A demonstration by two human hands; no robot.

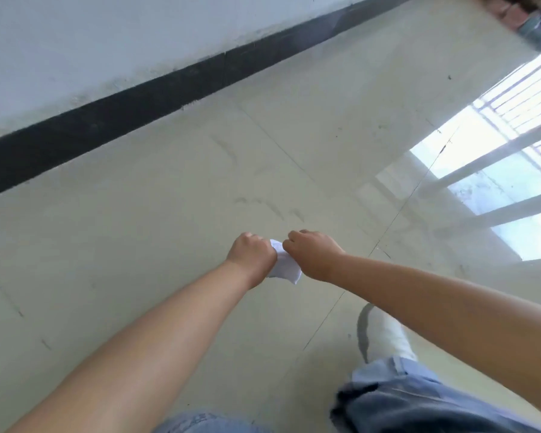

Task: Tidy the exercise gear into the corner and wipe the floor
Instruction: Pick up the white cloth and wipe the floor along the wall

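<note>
Evidently the wiping half of the job is in hand, not the tidying: no exercise gear shows anywhere in the view. Along the left runs a pale wall (91, 42) with a black skirting board (107, 117) at its foot, and below it the glossy tiled floor (138, 229), marked with faint grey scuffs and smears. At the centre the left hand (250, 256) is curled into a fist round one edge of a small white cloth (285, 267), and just to its right the right hand (313, 257) pinches the other edge with bent fingers; the cloth hangs between them, held in the air above the floor and not touching it. It looks as though the cloth is being folded or bunched ready for use. The next move would call for crouching, pressing the cloth flat to the tiles and working over the scuffs ahead. Lower right, a white shoe (381, 335) and a blue trouser leg (419, 398) stand on the floor; further right a window's reflection (497, 182) glares off the tiles. No writing, brand or label can be read anywhere.
</note>
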